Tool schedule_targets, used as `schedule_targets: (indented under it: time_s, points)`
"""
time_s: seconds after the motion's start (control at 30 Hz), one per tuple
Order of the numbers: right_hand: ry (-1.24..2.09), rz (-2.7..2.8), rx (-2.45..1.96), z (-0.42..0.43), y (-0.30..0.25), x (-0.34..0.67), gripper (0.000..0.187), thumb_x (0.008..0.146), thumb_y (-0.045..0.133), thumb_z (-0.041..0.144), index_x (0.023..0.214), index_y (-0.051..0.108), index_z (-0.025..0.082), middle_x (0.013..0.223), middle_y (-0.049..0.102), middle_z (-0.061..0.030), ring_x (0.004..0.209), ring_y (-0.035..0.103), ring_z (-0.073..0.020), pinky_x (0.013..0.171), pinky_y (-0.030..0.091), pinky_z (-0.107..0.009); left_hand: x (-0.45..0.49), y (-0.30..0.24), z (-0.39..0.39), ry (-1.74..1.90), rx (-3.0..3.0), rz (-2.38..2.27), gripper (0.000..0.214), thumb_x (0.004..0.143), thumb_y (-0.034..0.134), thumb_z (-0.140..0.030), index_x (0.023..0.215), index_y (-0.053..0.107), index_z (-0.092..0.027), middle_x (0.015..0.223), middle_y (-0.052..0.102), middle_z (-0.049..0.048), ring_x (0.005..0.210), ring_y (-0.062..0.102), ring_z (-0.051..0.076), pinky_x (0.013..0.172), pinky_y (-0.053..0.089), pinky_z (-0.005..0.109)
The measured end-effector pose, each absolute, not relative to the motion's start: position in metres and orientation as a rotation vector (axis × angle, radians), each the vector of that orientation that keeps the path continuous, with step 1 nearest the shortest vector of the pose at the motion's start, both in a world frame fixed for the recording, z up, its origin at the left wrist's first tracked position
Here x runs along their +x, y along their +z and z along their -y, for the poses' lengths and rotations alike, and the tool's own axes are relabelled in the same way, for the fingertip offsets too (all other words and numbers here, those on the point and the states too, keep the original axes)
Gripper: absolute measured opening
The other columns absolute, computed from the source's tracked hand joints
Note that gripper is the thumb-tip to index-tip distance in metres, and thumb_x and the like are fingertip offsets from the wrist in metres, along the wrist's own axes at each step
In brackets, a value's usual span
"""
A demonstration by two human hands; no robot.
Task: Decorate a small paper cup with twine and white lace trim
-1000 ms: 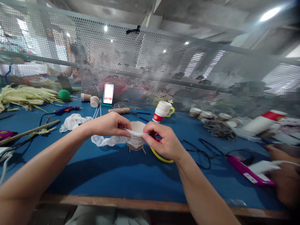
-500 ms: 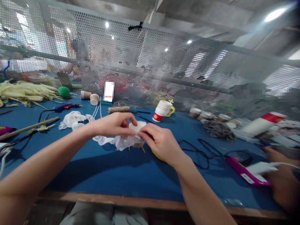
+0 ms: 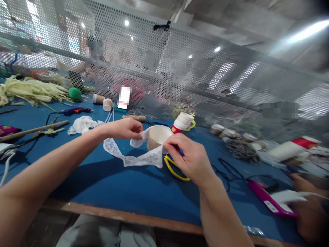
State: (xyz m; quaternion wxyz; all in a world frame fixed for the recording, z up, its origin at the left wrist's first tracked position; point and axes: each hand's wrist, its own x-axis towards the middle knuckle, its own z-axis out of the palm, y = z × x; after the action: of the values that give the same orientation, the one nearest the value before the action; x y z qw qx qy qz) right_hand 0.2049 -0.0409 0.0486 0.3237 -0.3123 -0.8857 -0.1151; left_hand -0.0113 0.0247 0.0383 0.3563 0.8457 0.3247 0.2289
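Observation:
A small paper cup wrapped in brown twine (image 3: 153,141) stands tilted between my hands, its white inside showing. White lace trim (image 3: 144,160) loops in front of the cup and runs back to the left. My left hand (image 3: 128,128) is closed, thumb and fingers pinching a stretch of lace left of the cup. At the cup's right side, my right hand (image 3: 189,154) pinches the lace against the rim; whether it also grips the cup is partly hidden. Beneath this hand lie yellow-handled scissors (image 3: 177,172) on the blue tabletop (image 3: 123,192).
Bunched lace (image 3: 82,125) and a glue gun (image 3: 77,110) lie to the left, near dried husks (image 3: 33,90). Stacked paper cups (image 3: 183,120) stand behind. A purple power strip (image 3: 269,199) and another person's hand (image 3: 305,192) are at right. Perforated mesh (image 3: 144,65) borders the back.
My left hand has drawn away from the cup to the left with lace. The cup's mouth now faces more toward me, and the bunched lace has spread into a hanging loop.

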Motion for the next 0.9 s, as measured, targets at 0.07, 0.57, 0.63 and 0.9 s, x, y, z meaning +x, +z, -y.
schedule_targets:
  time_s: [0.07, 0.57, 0.63, 0.9]
  points:
    - [-0.31, 2.318, -0.818, 0.038, 0.047, 0.206, 0.007, 0.082, 0.048, 0.015, 0.077, 0.049, 0.019, 0.072, 0.058, -0.0037, 0.067, 0.054, -0.0138, 0.061, 0.043, -0.025, -0.013, 0.042, -0.022, 0.664, 1.979, -0.78, 0.012, 0.071, 0.057, -0.018, 0.08, 0.053, -0.013, 0.063, 0.055, -0.0009, 0.057, 0.05, 0.009, 0.051, 0.037, 0.02]
    - [-0.315, 2.219, -0.811, 0.035, 0.049, 0.213, 0.008, 0.082, 0.049, 0.014, 0.075, 0.049, 0.019, 0.07, 0.058, -0.0029, 0.065, 0.053, -0.0128, 0.059, 0.044, -0.025, -0.001, 0.035, -0.018, 0.799, 1.6, -0.747, 0.028, 0.056, 0.069, -0.015, 0.076, 0.048, -0.014, 0.06, 0.049, -0.0063, 0.054, 0.049, 0.006, 0.057, 0.041, 0.023]
    - [-0.312, 2.216, -0.803, 0.035, 0.049, 0.213, 0.009, 0.082, 0.049, 0.013, 0.075, 0.049, 0.019, 0.07, 0.058, -0.0026, 0.064, 0.053, -0.0125, 0.059, 0.044, -0.025, 0.002, 0.033, -0.018, 0.881, 1.782, -0.936, 0.031, 0.054, 0.069, -0.019, 0.073, 0.045, -0.016, 0.059, 0.044, -0.0071, 0.052, 0.043, 0.006, 0.05, 0.035, 0.021]
    - [-0.288, 2.222, -0.788, 0.034, 0.049, 0.214, 0.009, 0.081, 0.049, 0.013, 0.075, 0.049, 0.019, 0.07, 0.058, -0.0019, 0.064, 0.053, -0.0123, 0.059, 0.044, -0.025, 0.005, 0.036, -0.016, 0.961, 2.272, -1.363, 0.005, 0.067, 0.052, -0.013, 0.071, 0.05, -0.014, 0.062, 0.05, -0.0007, 0.059, 0.044, 0.011, 0.055, 0.032, 0.024]
